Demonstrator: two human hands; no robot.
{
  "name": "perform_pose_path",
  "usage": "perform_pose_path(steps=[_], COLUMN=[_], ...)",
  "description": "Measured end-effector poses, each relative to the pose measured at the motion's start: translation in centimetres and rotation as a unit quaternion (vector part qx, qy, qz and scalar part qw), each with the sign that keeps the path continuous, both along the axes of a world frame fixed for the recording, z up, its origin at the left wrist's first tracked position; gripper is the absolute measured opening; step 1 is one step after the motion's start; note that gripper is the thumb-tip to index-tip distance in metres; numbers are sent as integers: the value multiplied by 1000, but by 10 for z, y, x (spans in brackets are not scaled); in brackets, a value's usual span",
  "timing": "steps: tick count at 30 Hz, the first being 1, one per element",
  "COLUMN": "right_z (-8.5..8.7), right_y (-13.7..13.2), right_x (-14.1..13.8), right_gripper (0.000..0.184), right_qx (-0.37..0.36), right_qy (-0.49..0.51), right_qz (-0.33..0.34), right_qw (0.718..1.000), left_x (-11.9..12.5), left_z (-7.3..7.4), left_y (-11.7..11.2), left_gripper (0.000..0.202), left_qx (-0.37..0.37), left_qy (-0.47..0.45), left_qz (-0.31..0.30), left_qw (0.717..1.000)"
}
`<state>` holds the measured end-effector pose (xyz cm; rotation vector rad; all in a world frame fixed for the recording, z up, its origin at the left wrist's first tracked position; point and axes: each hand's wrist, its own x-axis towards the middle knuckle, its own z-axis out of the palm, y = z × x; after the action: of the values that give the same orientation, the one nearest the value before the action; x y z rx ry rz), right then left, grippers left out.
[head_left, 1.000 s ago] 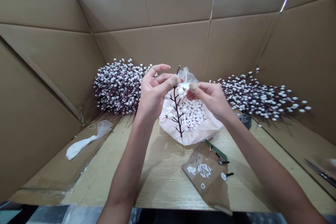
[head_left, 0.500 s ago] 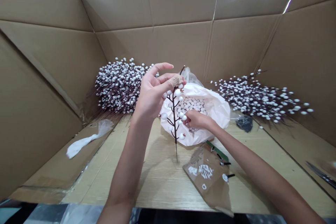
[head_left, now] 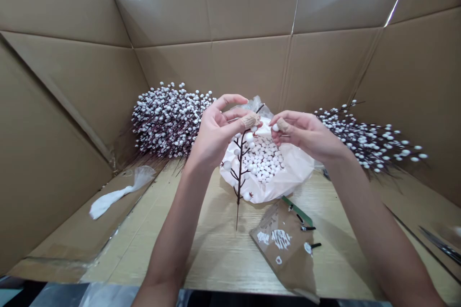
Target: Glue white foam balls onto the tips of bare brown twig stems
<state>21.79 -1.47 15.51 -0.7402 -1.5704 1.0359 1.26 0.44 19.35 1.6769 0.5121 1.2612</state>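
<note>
your right hand (head_left: 306, 136) has just lifted out of the white plastic bag (head_left: 300, 172) and now hovers above it, thumb and fingers closed in a pinch on one small white bead (head_left: 275, 127). a tan wrap covers one of its fingertips (head_left: 283, 124). your left hand (head_left: 216, 139) stays closed on the dark branch (head_left: 239, 172), whose top meets your fingers and whose bare lower tip hangs over the wooden table (head_left: 216, 254). the branch stands nearly upright in front of the bag, with white beads already on its twigs. the loose white beads (head_left: 261, 158) lie heaped inside the bag, and the pinched bead is now clear of them, close to the branch's upper end. thick bundles of white-beaded branches (head_left: 167, 120) lie against the cardboard box wall (head_left: 216, 72) behind your hands.
</note>
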Motion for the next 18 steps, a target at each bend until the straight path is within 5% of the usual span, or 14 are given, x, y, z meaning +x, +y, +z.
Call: perform_pose_path(steps=[9, 18], right_z=[19, 20], right_y=[-33, -37], right_x=[-20, -27], right_gripper=[17, 18], right_qx=[51, 72], right_qy=[129, 141], right_qz=[-74, -125], right_qw=[988, 979], left_x=[8, 12], left_z=[-1, -2], left_y=[-12, -20], left_gripper=[32, 31], left_qx=[-26, -24], left_qy=[-7, 3], left_qz=[-37, -34], left_qw=[999, 999])
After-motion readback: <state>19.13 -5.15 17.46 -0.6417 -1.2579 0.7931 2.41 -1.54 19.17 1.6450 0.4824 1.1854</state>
